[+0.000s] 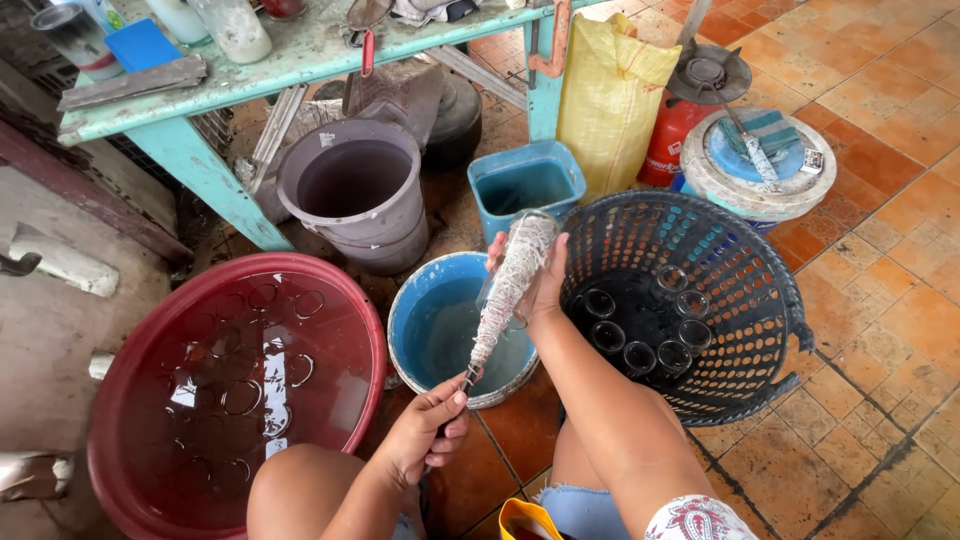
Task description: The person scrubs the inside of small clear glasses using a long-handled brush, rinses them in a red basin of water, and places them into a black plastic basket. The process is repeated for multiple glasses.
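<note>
A grey bucket [355, 195] stands under the pale green desk [300, 55] at eleven o'clock. At twelve, a square blue tub [525, 185] sits beside a yellow sack [610, 95]. A red gas cylinder [672, 135] and a white lidded pail [760, 175] stand at one o'clock on the orange tiled floor [880, 300].
</note>
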